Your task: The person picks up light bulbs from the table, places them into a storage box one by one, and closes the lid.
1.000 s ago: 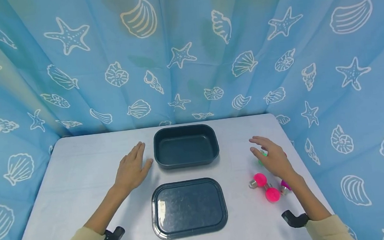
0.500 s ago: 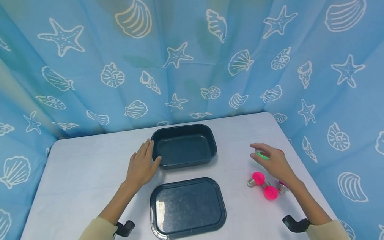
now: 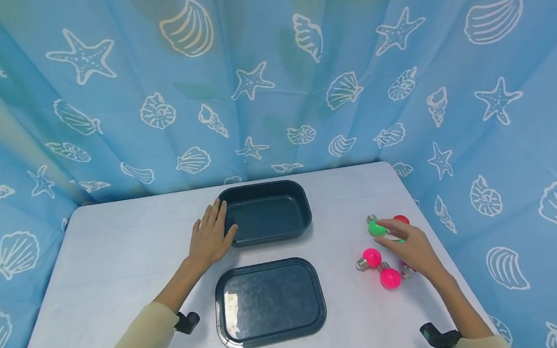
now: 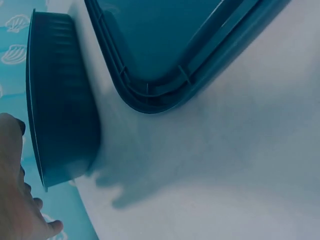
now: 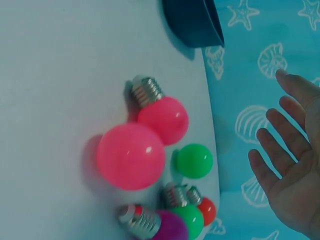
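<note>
The left hand [image 3: 210, 238] rests flat on the table [image 3: 116, 254] with fingers straight, against the left end wall of the dark container [image 3: 265, 211]; it grips nothing. The container stands at the table's far centre, open side up. Its lid [image 3: 270, 302] lies flat just in front of it, apart from the hand.

The right hand [image 3: 410, 244] is held above a cluster of small bulbs, fingers relaxed and spread, closed on nothing. In the right wrist view the palm [image 5: 295, 185] is clear of the bulbs. The green bulb [image 3: 376, 228] lies just at the fingertips; contact cannot be determined. Two pink bulbs [image 3: 381, 269] lie just left of the hand. A red bulb [image 3: 401, 219] lies beyond it.
</note>
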